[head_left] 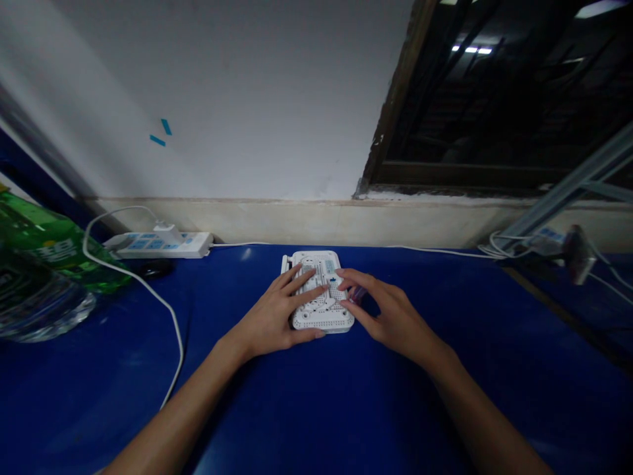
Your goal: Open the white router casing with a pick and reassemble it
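Note:
A white router-like device [324, 323] with rows of vent holes and printed labels lies flat on the blue table. A short white bar sticks out at its far left corner. Spread across the left part of its upper face is my left hand [281, 307], fingers apart, with the thumb along the near edge. At the device's right edge, my right hand [390, 310] is curled, its fingertips and thumb bent around a small purple, shiny object [355, 295]. Those fingers partly cover the object, so its kind is unclear.
A white power strip [198, 245] with a plugged-in charger [168, 232] stands by the wall. Its white cable [173, 316] loops over the table. Green bottles [59, 251] and a dark mouse-like object [155, 268] are at left. Cords and a metal frame [558, 188] are at right.

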The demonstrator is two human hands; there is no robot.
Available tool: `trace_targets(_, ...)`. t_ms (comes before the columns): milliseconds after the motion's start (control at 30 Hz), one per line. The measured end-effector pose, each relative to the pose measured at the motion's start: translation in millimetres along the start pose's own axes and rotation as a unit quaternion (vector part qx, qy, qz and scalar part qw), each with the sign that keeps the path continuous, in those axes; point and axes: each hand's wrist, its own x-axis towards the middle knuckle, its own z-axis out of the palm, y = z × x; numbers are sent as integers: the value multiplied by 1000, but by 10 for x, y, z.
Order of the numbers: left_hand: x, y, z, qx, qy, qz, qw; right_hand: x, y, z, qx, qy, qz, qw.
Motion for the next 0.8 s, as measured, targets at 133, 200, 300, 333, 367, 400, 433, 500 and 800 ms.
trace_targets(133, 1, 5, -15, 2, -6, -1, 1000, 9, -18, -19, 2, 23, -16, 1000)
trace_targets(200, 0, 8, -22, 4, -10, -1, 1000, 15, -30, -30, 6, 30, -17, 999)
trace_targets(300, -5, 6, -29, 2, -11, -4, 1000, 22, -36, -44, 14, 39, -13, 999)
trace_targets(333, -6, 3, -31, 0, -11, -6, 1000, 24, -37, -47, 16, 43, -15, 999)
trace_targets(367, -8, 0, -32, -1, -11, -7, 1000, 26, -38, -51, 19, 50, -17, 998)
trace_targets(400, -9, -2, -32, -2, -10, -8, 1000, 29, -40, -56, 21, 58, -18, 998)
trace_targets(433, -8, -1, -32, -4, -8, -8, 1000, 32, -45, -62, 24, 68, -16, 997)
trace_targets(500, 5, 17, -31, -8, 5, -12, 1000, 40, -56, -77, 32, 96, -2, 995)
trace_targets(800, 413, 401, 11, -78, 83, 11, 993, 78, 71, -105, 155, 200, 115, 961)
